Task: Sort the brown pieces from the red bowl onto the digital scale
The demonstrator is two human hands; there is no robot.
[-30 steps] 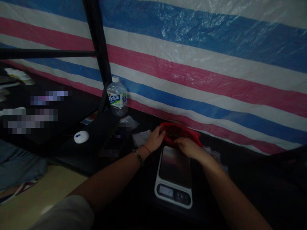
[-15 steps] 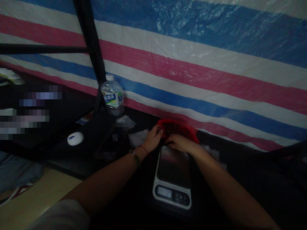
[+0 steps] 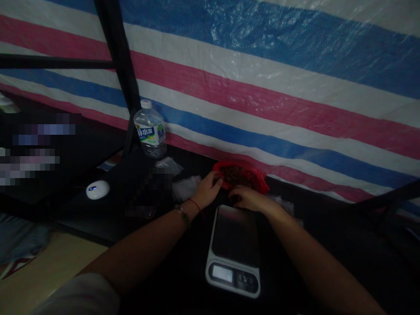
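A red plastic bag [image 3: 264, 186] lies open against the striped sheet, with small dark brown bits [image 3: 234, 174] heaped inside. At its left rim, my left hand [image 3: 209, 189] is closed on the bag's edge. My right hand [image 3: 249, 199] is at the bag's front side, just beyond the scale, its fingers curled inward. What those fingers hold, if anything, is hidden in the dark. Close in front stands a white digital scale [image 3: 234, 238] with a dark plate bearing nothing and a lit display whose reading I cannot make out.
Left of the bag lie clear zip bags [image 3: 185, 188], a white mouse [image 3: 97, 190] and a clear labelled bottle [image 3: 151, 131]. More small bags [image 3: 287, 206] lie beyond my right wrist. A black metal frame post [image 3: 120, 57] rises at the left before the striped sheet [image 3: 262, 92].
My right hand has drawn back slightly from the bag's contents, its fingers now more curled, and more brown bits show. My left hand stays at the rim. The whole view has shifted a little.
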